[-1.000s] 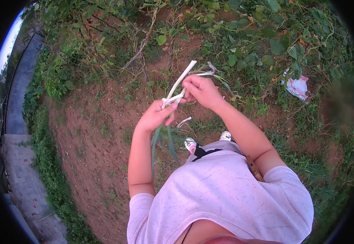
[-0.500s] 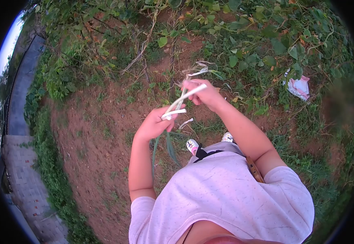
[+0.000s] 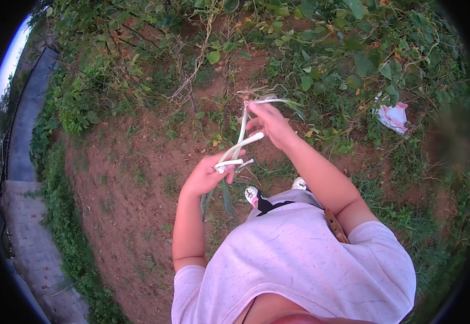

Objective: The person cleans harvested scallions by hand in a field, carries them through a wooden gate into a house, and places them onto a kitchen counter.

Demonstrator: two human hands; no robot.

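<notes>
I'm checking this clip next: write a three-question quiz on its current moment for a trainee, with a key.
1. From which hand do the long green leaves trail toward the person's body? A) left B) right C) both
2. True or false: the pink-and-white scrap lies on the person's right side.
3. How many shoes are in view?

Key:
1. A; the left hand grips them together with the pale stalks.
2. True.
3. Two.
</notes>
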